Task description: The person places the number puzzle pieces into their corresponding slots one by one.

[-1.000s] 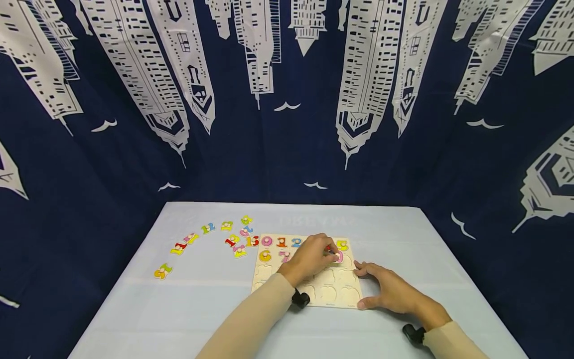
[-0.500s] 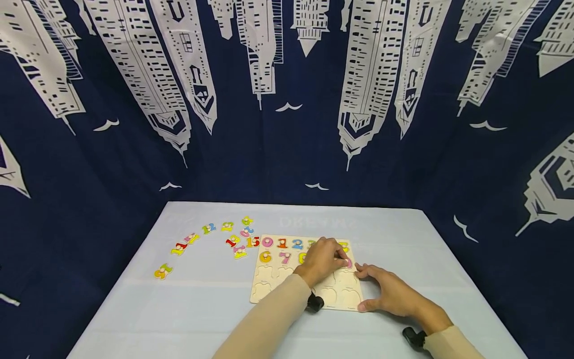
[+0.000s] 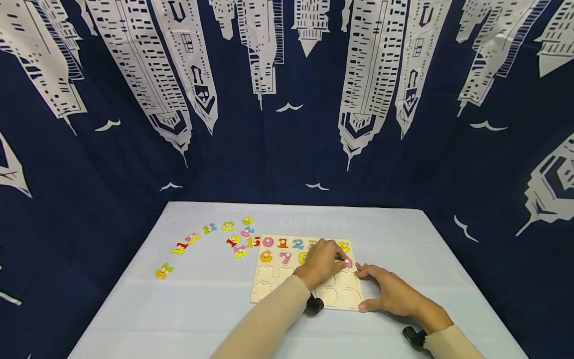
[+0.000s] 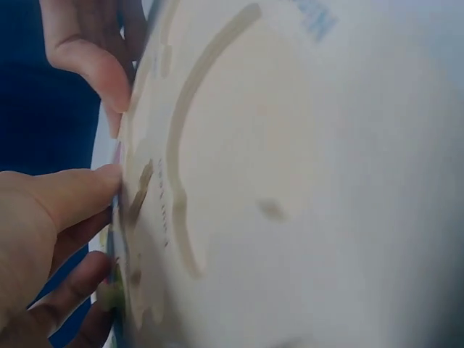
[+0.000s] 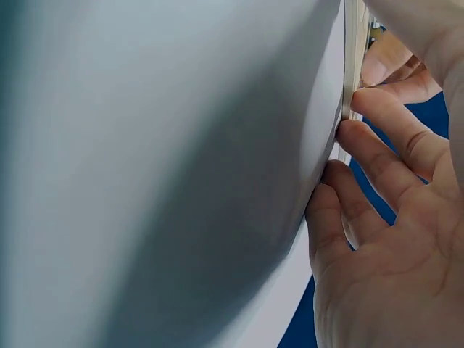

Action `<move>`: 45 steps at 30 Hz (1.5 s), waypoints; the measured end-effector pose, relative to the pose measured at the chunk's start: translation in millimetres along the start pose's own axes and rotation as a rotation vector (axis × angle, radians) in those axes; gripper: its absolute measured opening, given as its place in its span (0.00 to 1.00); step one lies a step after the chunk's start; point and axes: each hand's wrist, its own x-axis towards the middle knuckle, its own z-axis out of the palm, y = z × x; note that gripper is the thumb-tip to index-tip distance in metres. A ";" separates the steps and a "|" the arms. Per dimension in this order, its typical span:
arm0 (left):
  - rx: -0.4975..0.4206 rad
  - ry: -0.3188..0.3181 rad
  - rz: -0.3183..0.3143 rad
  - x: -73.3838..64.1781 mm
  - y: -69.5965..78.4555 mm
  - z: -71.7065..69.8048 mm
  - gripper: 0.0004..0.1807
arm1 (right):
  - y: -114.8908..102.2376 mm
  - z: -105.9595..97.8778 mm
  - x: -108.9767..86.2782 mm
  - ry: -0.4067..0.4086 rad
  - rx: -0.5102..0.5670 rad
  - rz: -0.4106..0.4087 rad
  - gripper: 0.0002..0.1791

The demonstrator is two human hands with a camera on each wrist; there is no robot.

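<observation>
A pale wooden number puzzle board (image 3: 273,286) lies on the white table, with colourful number pieces in its upper two rows and bare recesses below. My left hand (image 3: 320,262) reaches over it, thumb and fingers pinching a pink number piece (image 3: 350,263) at the right end of the second row. Which digit it is stays mostly hidden. In the left wrist view, the thumb (image 4: 87,190) lies close to the board's surface. My right hand (image 3: 390,291) rests against the board's right edge, thumb near the front corner. Its fingertips (image 5: 348,134) touch that edge in the right wrist view.
Several loose number pieces curve across the table left of the board, among them a red-and-yellow piece (image 3: 180,248) and a yellow-and-green piece (image 3: 164,270). A red 15 (image 3: 253,242) lies beside the board's upper left corner. A dark blue patterned cloth (image 3: 278,149) hangs behind the table.
My left hand moved slightly right and nearer with the pink number piece, then stayed almost still over the last half second. My right hand keeps its place at the board's edge.
</observation>
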 end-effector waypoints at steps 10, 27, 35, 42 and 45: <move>-0.117 -0.036 0.019 -18.0 -18.4 -18.8 0.13 | -2.2 0.1 2.8 -0.020 0.010 0.033 0.48; -0.182 0.073 0.001 -56.7 -75.7 -74.4 0.11 | -2.9 1.5 0.5 -0.010 0.030 0.054 0.48; -0.148 0.125 -0.019 -75.2 -109.2 -92.7 0.09 | -3.3 2.1 -0.2 -0.008 0.046 0.060 0.46; -0.133 0.177 -0.122 -89.8 -141.2 -110.4 0.10 | -3.5 3.8 -1.1 -0.002 0.038 0.057 0.45; -0.118 0.204 -0.156 -96.5 -155.6 -119.3 0.10 | -3.2 3.8 -0.4 0.000 0.027 0.056 0.45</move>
